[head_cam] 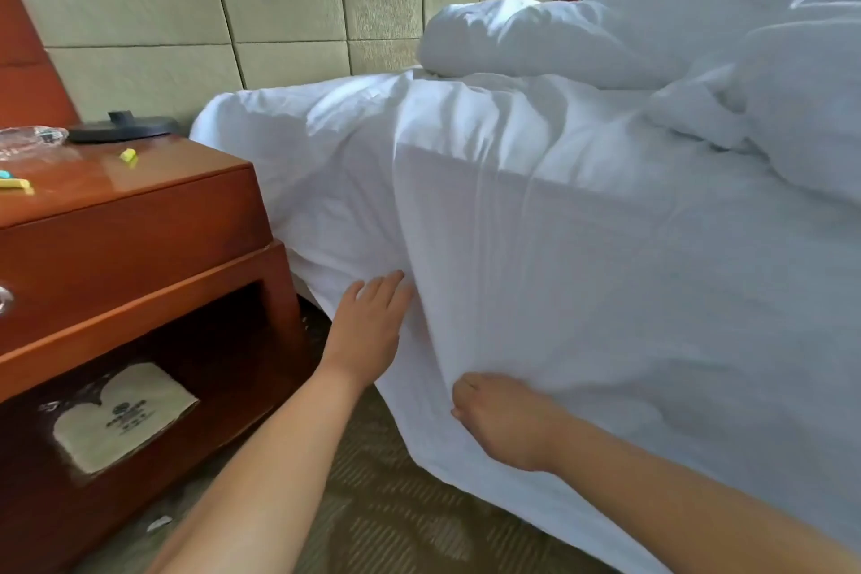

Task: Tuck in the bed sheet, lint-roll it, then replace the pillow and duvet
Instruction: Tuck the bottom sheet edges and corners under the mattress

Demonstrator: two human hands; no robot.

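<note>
The white bed sheet (536, 256) hangs loose over the side of the mattress near the head corner. My left hand (368, 322) lies flat with straight fingers against the sheet under a hanging fold. My right hand (503, 419) grips the lower edge of that fold, its fingertips hidden in the cloth. A white pillow (508, 37) lies on the bed by the headboard. The bunched white duvet (755, 75) is piled on the right part of the bed.
A wooden nightstand (140, 247) stands close on the left, leaving a narrow gap to the bed. On it sit a black round lid (122, 127) and small yellow items (128, 155). Its lower shelf holds a wrapped packet (123, 415). Patterned carpet (372, 503) lies below.
</note>
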